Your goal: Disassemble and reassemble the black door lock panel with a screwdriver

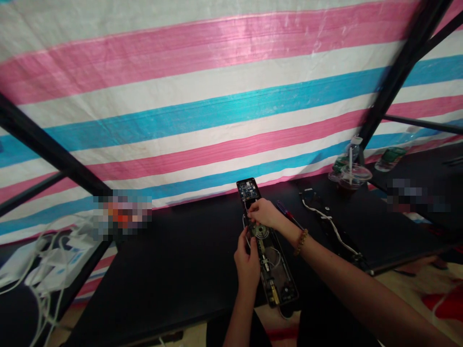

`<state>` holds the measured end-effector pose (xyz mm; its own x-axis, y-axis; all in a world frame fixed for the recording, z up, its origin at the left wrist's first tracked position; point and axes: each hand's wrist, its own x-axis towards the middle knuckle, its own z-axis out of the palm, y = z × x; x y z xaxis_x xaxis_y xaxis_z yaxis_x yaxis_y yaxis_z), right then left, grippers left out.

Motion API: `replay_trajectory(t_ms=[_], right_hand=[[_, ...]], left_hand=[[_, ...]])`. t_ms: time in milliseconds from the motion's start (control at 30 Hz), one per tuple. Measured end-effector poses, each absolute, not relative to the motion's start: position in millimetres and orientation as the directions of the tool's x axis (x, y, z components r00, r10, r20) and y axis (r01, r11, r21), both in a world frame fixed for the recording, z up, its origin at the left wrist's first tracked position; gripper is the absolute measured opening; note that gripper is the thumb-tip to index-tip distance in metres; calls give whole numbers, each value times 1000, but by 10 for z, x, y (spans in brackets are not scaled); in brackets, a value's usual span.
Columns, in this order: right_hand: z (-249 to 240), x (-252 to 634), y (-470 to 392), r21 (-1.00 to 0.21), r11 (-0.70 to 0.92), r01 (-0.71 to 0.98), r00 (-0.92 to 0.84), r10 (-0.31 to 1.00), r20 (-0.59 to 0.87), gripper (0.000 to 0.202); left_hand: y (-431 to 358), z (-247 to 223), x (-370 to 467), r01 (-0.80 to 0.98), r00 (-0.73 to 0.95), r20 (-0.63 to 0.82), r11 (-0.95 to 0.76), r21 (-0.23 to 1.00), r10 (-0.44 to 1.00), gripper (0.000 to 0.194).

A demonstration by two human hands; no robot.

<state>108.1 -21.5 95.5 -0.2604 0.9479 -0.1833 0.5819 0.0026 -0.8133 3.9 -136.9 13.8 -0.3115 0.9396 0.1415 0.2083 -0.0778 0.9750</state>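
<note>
A long black device housing (285, 270) lies opened on the black table, its inner side up. At its far end sits a green-black circuit board (248, 190); a round part, metal rods and a brass-coloured piece show further down. My left hand (248, 260) is at the housing's left edge, thumb and fingers closed about a thin white wire (243, 220). Over the upper middle of the housing, my right hand (266, 215), with a beaded bracelet on its wrist, has its fingertips pinched together. What lies between those fingertips is too small to make out.
A screwdriver (285, 209) lies right of the housing, partly behind my right forearm. Further right is a dark strip-like part with a white cable (334, 226). A plastic cup (352, 177) and bottles stand at the back right. White cables (45, 289) and boxes crowd the far left.
</note>
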Motion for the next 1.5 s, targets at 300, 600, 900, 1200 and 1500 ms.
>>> replay_trajectory(t_ms=[300, 600, 900, 1200, 1500], right_hand=[[966, 1083, -212, -761, 76, 644, -254, 960, -119, 12], [977, 1075, -267, -677, 151, 720, -265, 962, -67, 15], [948, 1045, -308, -530, 256, 808, -309, 951, -11, 20], [1013, 1000, -416, -387, 266, 883, -306, 951, -43, 21], [1057, 949, -504, -353, 257, 900, -288, 957, -36, 21]], left_hand=[[-1361, 143, 44, 196, -311, 122, -62, 979, 943, 44], [-1354, 103, 35, 187, -304, 110, -53, 981, 946, 44], [-1349, 139, 37, 206, -320, 137, -72, 976, 937, 43], [-1357, 141, 29, 223, -314, 152, -83, 971, 937, 43], [-1346, 105, 18, 266, -310, 155, -71, 961, 938, 43]])
